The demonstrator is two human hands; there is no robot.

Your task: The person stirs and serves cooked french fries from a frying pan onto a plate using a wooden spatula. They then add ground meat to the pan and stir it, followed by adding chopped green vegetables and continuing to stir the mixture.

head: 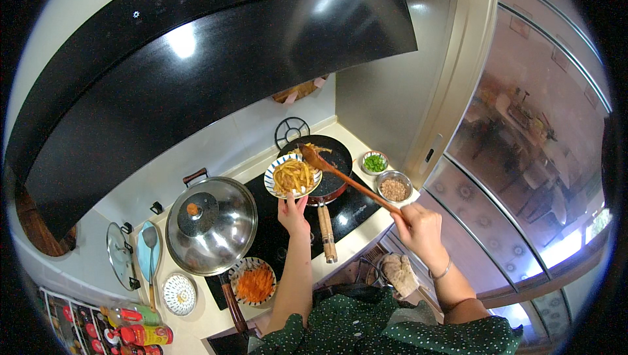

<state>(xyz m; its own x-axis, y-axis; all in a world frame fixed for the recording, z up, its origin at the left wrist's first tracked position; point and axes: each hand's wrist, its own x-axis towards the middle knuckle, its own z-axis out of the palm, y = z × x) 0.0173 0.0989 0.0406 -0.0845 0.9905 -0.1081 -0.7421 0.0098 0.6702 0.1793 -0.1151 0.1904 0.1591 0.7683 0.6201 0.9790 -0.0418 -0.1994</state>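
My left hand [294, 216] holds a patterned bowl [269, 178] from below, over the left side of a dark frying pan [332, 189]. Yellow-brown strips of food [294, 176] fill much of the bowl. In my right hand [419, 232] is the handle of a wooden spatula [360, 187], its broad end at the bowl's upper right rim. More strips [321, 148] lie in the far part of the pan, partly hidden by the bowl and spatula. The pan's wooden handle [326, 235] points towards me.
A lidded wok [216, 222] stands left on the black cooktop [343, 230]. Near it are a bowl of shredded carrot [255, 284] and a patterned dish [179, 294]. Chopped greens [375, 163] and a metal bowl of minced food [394, 190] sit right. The range hood [235, 65] hangs above.
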